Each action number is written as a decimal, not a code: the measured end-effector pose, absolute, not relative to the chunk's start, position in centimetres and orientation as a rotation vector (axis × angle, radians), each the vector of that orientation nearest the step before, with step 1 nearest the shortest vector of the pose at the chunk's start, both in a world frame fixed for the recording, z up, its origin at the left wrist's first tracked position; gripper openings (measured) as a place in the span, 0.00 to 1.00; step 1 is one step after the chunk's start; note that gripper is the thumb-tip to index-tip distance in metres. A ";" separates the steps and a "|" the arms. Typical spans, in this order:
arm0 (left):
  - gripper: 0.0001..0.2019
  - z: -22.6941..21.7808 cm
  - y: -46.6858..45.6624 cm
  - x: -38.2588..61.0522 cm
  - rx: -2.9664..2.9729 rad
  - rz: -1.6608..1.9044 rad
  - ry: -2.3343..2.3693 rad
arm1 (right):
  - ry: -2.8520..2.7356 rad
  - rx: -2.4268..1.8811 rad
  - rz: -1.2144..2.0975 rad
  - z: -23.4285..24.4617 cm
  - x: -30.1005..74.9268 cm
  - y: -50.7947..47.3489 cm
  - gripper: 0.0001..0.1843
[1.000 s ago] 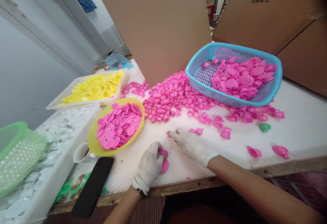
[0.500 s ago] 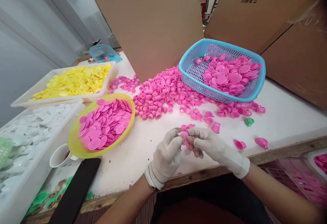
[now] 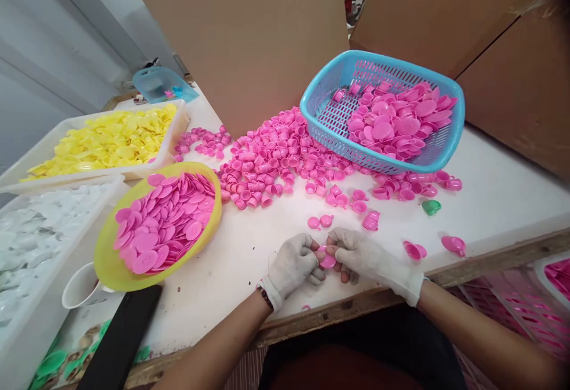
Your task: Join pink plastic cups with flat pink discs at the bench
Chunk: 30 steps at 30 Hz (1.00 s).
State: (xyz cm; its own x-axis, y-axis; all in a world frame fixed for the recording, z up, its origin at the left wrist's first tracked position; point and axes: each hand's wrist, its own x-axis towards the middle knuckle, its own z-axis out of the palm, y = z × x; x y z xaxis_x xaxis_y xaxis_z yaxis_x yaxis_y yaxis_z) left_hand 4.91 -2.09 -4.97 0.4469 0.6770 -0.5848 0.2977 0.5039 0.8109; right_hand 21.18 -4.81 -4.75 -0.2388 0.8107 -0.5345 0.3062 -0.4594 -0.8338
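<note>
My left hand [image 3: 294, 263], in a white glove with bare fingertips, pinches the left edge of a small pink toy saucer [image 3: 328, 260]. My right hand [image 3: 366, 259], gloved the same way, has its thumb and fingers on the saucer's right side. The fingers partly cover the saucer, so I cannot tell if another piece is with it. Just beyond the hands lie two small pink cups [image 3: 326, 221]. A heap of pink toy cups [image 3: 285, 152] spreads farther back, and a yellow bowl [image 3: 218, 215] full of pink saucers [image 3: 162, 227] stands to the left.
A blue basket [image 3: 458, 135] of pink pieces stands at back right. Trays of yellow pieces [image 3: 111, 140] and white pieces [image 3: 44, 218] sit left, near a white cup [image 3: 80, 286] and black phone [image 3: 122, 336]. Cardboard boxes [image 3: 240, 40] rise behind; a green piece [image 3: 431, 206] lies right.
My hands have come slightly lower and nearer the table edge, and the saucer now shows its flat face. The two cups beyond are uncovered. The camera view has shifted a little.
</note>
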 end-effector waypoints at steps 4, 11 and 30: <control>0.13 -5.2 -1.5 5.3 1.104 0.248 1.115 | -1.314 -1.582 1.847 -4.2 20.8 -4.6 0.05; 0.13 -4.1 -1.3 4.9 1.193 0.204 1.050 | -1.181 -1.581 2.059 -3.5 20.9 -3.7 0.05; 0.08 -0.5 -2.0 -1.2 1.986 0.247 1.403 | -1.068 -1.203 1.425 0.9 24.6 -2.7 0.11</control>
